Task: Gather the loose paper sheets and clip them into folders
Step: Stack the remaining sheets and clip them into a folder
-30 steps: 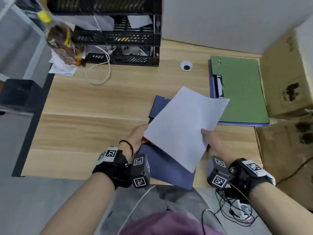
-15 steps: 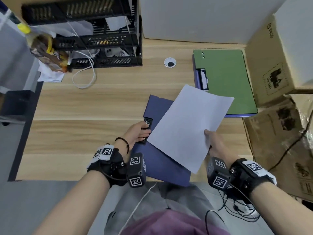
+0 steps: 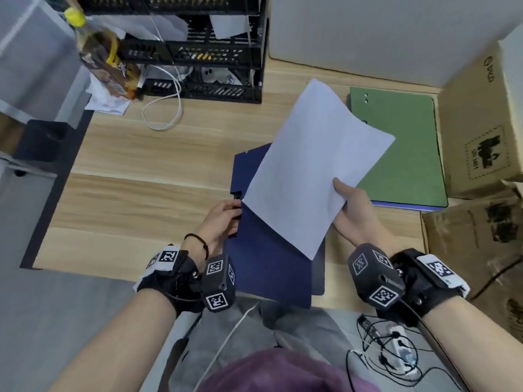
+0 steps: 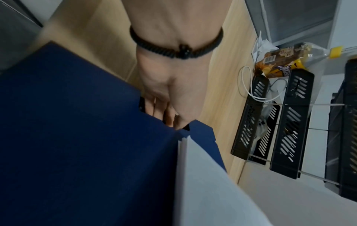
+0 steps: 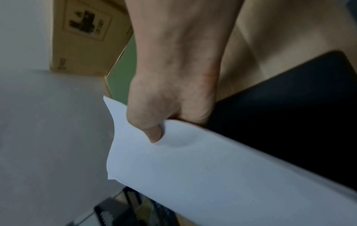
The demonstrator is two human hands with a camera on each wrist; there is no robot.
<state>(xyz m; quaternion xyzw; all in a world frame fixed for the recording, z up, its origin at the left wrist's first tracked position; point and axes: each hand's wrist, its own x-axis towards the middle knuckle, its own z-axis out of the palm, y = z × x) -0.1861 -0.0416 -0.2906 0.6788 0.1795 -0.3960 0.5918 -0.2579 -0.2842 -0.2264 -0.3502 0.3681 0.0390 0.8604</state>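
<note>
I hold the stack of white paper sheets (image 3: 311, 168) in my right hand (image 3: 355, 215): the thumb lies on top near the edge and the other fingers are curled below, so it is a firm pinch. The sheets hang tilted above the dark blue flat folder (image 3: 271, 267), which lies on the light wooden table (image 3: 135, 199) just in front of me. One low corner of the sheets is very close to the black clip (image 3: 237, 197) at the left edge of this folder.

My left hand (image 3: 222, 219) rests at that same edge, with the fingers (image 4: 154, 107) bent onto the clip. I cannot tell if the clip is lifted open, because the paper and my fingers cover it.

I think the step now is to slide the sheets under the clip. To do this well, I should press the clip fully open and hold the folder still with the left hand, then lower the sheets flat and push their edge straight in, parallel with the folder's edge. The stack should stay even, so no sheet slips out sideways. I should let go of the clip only when the edge sits deep under it.

Beyond the blue folder, to the right, lies a green folder (image 3: 407, 154) with a cardboard box (image 3: 478, 131) beside it.
</note>
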